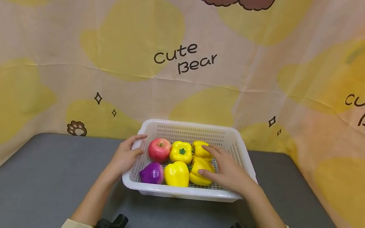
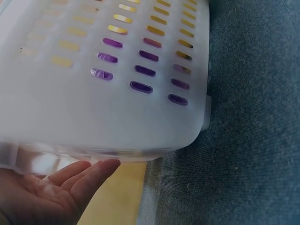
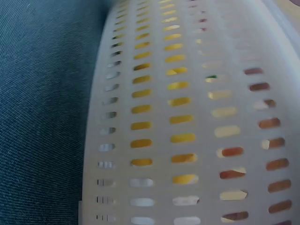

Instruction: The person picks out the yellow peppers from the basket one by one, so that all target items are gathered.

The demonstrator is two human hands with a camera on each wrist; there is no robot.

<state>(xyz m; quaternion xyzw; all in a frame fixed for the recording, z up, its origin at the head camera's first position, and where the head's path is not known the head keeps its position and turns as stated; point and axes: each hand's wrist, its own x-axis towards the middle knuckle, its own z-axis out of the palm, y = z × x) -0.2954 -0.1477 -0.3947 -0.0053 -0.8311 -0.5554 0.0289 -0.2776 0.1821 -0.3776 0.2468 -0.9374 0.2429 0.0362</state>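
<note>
One white basket (image 1: pixel 182 191), between the hands, contains four yellow peppers (image 1: pixel 177 173), one apple (image 1: pixel 159 150) and one purple onion (image 1: pixel 152 173). The left hand (image 1: pixel 125 156) grips the rim beside the apple. The right hand's (image 1: pixel 227 170) fingers are spread, unclenched, over the two rightmost peppers; contact cannot be determined. Grey tabletop (image 1: pixel 56 174) extends outward from both hands.

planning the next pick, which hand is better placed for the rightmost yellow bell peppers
Probably the right hand: it is over those yellow bell peppers; the left hand is at the white basket's left rim.
</note>
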